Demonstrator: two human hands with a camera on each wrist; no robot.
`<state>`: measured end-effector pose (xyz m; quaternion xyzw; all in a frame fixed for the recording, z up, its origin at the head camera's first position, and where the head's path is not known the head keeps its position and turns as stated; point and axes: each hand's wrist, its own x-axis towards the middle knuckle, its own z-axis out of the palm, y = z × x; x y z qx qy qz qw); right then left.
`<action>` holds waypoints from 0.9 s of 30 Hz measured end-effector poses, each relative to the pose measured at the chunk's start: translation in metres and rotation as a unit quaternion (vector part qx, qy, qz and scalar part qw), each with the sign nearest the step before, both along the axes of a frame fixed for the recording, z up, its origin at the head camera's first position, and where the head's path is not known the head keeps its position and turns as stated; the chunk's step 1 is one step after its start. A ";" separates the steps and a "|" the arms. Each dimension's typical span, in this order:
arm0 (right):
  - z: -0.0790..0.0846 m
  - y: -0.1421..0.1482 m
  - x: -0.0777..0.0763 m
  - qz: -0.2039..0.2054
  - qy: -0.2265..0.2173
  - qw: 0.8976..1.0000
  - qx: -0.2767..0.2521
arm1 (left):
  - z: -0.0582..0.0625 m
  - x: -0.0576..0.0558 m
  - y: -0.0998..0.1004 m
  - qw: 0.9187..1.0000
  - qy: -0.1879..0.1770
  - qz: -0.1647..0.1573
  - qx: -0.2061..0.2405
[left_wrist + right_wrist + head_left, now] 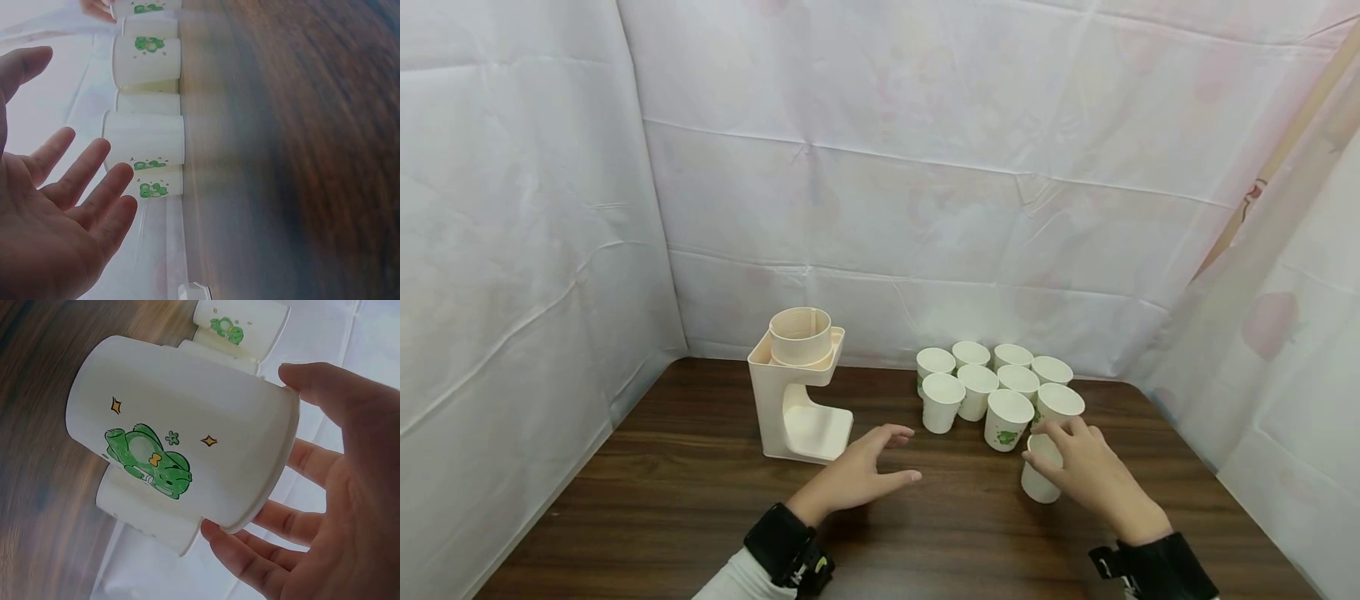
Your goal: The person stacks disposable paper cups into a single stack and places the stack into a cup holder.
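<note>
A white paper cup (pixel 1039 486) with a green bear print stands at the front right of the group. My right hand (pixel 1090 467) reaches over it from above, thumb and fingers spread around its rim and gripping it in the right wrist view. My left hand (pixel 859 477) hovers over the table with fingers apart, palm facing the cups, holding nothing. Just beyond the left hand stands a cream plastic stand (pixel 771 408) with a round, open-topped cylinder (pixel 801 333) on top and a flat lower ledge (pixel 820 429).
Several more white paper cups (pixel 942 400) stand upright in a close cluster at the back right of the dark wooden table (pixel 647 500). White cloth (pixel 887 208) hangs behind the table and along both sides.
</note>
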<state>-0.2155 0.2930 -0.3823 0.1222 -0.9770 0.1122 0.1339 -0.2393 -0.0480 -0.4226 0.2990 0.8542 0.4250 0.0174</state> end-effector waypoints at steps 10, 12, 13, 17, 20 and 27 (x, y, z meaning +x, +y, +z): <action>-0.005 -0.021 0.003 0.035 0.029 0.999 0.008 | -0.002 0.000 0.006 1.000 0.005 -0.002 -0.007; -0.006 -0.030 0.003 0.050 0.044 0.998 0.012 | -0.001 0.000 0.009 1.000 0.007 -0.007 -0.010; -0.006 -0.034 0.003 0.056 0.052 0.997 0.013 | -0.001 0.001 0.010 1.000 0.006 -0.010 -0.011; -0.008 -0.051 0.001 0.071 0.061 0.995 0.023 | -0.003 0.000 0.015 1.000 0.003 -0.020 -0.011; -0.009 -0.061 0.000 0.078 0.047 0.996 0.024 | -0.005 -0.001 0.017 1.000 -0.002 -0.023 -0.009; -0.005 -0.077 -0.001 0.104 0.025 0.994 0.016 | -0.007 -0.003 0.020 0.999 -0.026 -0.024 0.002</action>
